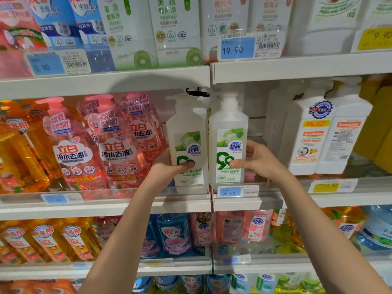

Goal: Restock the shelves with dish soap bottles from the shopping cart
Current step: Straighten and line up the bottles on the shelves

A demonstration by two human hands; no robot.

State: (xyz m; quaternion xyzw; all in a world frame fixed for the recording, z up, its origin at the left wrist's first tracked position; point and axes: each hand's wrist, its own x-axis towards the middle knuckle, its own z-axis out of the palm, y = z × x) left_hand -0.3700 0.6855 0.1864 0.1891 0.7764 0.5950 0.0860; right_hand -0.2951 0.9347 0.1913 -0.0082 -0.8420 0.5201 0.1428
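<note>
Hands hold two white soap bottles at the shelf's front edge (127,205), labels facing out for shoppers. Left hand (169,168) wraps the left bottle (187,145); right hand (257,160) wraps the right bottle (229,141).

Both hands raised, left (169,166) and right (257,160) gripping.

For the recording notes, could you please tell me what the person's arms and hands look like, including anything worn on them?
Both forearms are bare right down to the bottom edge of the picture: no sleeves or cuffs show. The left hand and the right hand have no gloves, and no watch, bracelet or ring can be seen on either. The fingernails look short and unpainted.
</note>
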